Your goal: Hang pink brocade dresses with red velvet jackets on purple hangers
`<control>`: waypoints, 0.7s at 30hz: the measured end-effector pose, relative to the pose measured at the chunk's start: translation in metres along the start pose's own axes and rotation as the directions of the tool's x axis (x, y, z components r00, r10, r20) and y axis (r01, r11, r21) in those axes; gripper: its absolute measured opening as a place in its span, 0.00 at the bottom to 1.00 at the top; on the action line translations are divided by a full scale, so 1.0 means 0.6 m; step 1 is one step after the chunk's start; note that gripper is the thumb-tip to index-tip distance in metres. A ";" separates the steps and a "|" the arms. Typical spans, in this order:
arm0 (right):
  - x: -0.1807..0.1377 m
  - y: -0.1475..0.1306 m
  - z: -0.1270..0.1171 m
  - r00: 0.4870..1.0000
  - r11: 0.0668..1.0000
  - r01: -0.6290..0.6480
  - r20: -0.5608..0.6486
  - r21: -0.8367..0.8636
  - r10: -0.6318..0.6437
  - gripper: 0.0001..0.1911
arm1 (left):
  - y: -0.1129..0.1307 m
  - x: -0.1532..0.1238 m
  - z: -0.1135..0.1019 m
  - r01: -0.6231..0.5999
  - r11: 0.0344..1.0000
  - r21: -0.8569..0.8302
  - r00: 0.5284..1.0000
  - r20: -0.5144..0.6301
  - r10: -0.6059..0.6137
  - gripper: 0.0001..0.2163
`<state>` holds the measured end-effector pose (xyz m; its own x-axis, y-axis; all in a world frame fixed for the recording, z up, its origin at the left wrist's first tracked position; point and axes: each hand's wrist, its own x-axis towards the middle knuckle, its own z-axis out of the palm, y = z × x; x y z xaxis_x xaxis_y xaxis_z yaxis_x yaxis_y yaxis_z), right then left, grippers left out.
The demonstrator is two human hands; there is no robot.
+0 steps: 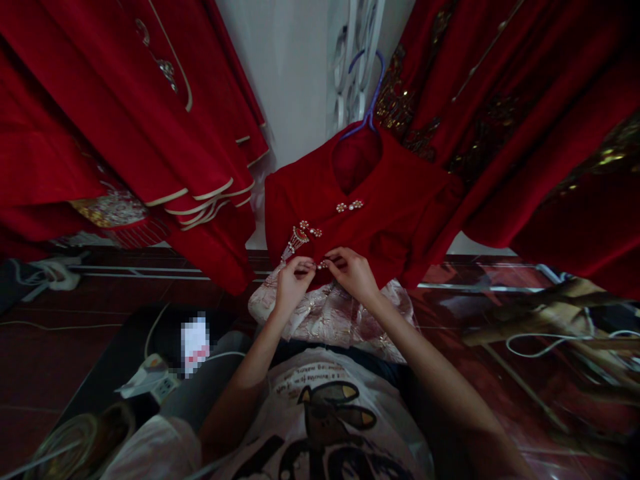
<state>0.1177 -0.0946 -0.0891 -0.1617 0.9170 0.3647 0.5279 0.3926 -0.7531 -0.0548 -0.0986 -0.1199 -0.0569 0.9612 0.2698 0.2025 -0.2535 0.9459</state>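
A red jacket (310, 180) hangs in front of me on a blue hanger (373, 107). Jewelled flower clasps (350, 207) sit on its chest, and a beaded tassel ornament (299, 235) lies to their lower left. At the jacket's lower front, my left hand (295, 280) pinches at the left end of a small pearl clasp (321, 265). My right hand (354, 275) has thumb and fingers closed at the clasp's other end. Pale embroidered fabric (325, 313) spreads over my lap beneath both hands. The fingers partly cover the clasp, so whether it is fastened cannot be told.
Red garments (165, 133) with pale trim hang at left, and red garments with gold sequins (540, 133) hang at right. A white power strip (157, 377) with cables sits low on the left. Wooden pieces (565, 307) and a white cable lie on the right.
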 end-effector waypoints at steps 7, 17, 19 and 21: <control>0.014 -0.030 -0.081 0.994 1.000 -0.017 -0.112 -0.025 0.014 0.09 | 0.005 0.014 -0.019 -0.068 0.996 0.059 0.971 -0.224 0.079 0.06; 0.007 0.004 -0.039 0.980 0.996 -0.062 0.186 -0.065 0.074 0.11 | 0.024 -0.018 -0.008 -0.217 0.838 0.501 0.973 0.040 0.228 0.07; 0.006 0.010 -0.023 0.983 0.996 -0.065 0.165 -0.066 0.075 0.11 | 0.021 -0.019 -0.007 -0.232 0.796 0.559 0.968 0.054 0.245 0.09; 0.006 0.014 -0.013 0.984 0.996 -0.070 0.162 -0.050 0.077 0.10 | 0.017 -0.017 -0.008 -0.251 0.768 0.589 0.964 0.078 0.255 0.09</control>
<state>0.1278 -0.0889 -0.0900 -0.2534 0.9438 0.2124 0.5790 0.3238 -0.7483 -0.0566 -0.1117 -0.1120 0.0731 0.8701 0.4874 0.7458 -0.3722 0.5525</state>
